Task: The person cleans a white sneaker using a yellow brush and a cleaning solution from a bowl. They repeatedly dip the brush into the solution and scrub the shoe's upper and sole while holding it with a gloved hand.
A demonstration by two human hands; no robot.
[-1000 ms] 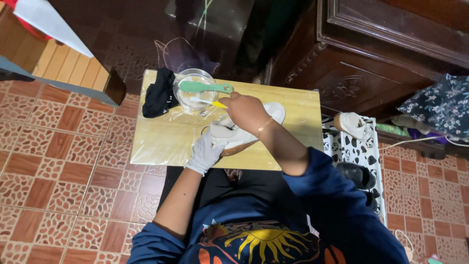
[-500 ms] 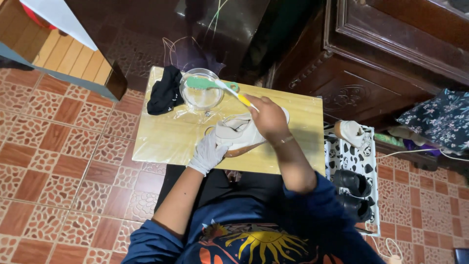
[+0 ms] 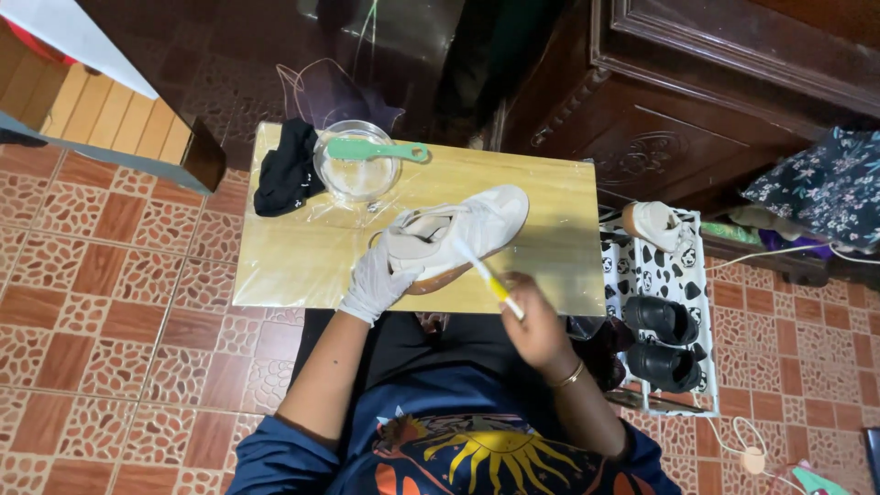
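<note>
The person sits low at a small wooden table. Closest to their body, the right hand is closed around a thin toothbrush with a yellow and white handle. The brush end points up and touches the side of a white shoe. The left hand, in a white glove, is wrapped around the heel end of that shoe and holds it on the table. The shoe lies in the middle of the table, its toe pointing away to the right.

Farther back sits a clear round bowl. A green brush lies across its rim. I cannot tell if there is water in it. Just left of the bowl is a crumpled black cloth.

Off to the right, a spotted rack holds black shoes and one white shoe.
</note>
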